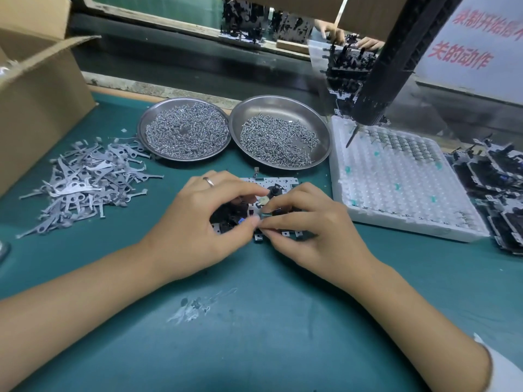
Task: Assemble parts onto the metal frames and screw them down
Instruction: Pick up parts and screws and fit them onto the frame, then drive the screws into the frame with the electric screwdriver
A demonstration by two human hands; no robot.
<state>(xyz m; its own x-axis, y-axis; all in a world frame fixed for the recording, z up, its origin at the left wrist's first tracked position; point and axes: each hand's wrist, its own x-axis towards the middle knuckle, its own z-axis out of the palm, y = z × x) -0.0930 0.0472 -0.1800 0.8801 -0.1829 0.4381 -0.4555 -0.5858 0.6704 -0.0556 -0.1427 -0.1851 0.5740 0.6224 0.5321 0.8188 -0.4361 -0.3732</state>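
A small part [265, 215] is pinched between the fingertips of the left hand [198, 222] and right hand [308, 224], held together over the metal frame [271, 183] on the green mat [254, 321]; seating appears underway, and a screw from the right dish [319, 128] is probably needed next.

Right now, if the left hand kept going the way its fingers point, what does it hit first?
The left hand points right; its fingertips almost meet the right hand's fingertips over the metal frame. It would likely meet those first, though depth is unclear.
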